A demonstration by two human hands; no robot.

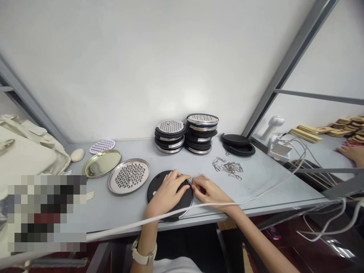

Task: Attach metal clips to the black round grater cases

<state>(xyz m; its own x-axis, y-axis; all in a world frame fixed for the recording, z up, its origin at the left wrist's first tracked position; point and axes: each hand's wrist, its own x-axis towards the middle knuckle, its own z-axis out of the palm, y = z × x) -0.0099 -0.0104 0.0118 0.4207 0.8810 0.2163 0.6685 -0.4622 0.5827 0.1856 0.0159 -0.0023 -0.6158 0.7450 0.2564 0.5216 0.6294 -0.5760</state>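
Note:
A round black disc (159,184) with a shiny metal edge lies at the table's front edge. My left hand (168,191) rests on top of it, thumb and index finger curled towards a small metal clip (189,182) at the disc's right rim. Fingers pinched, my right hand (207,190) holds that clip from the right side. Behind it to the right is a loose pile of metal clips (231,167). Left of the disc lies a round metal grater plate (129,176), overlapping or touching a shiny plain round plate (101,163).
Two stacks of round graters (170,136) (201,132) stand by the wall. Black round holders (239,145) lie back right, a perforated white disc (102,146) back left. A white cable (264,193) crosses the foreground. Another person's hand (352,153) shows far right.

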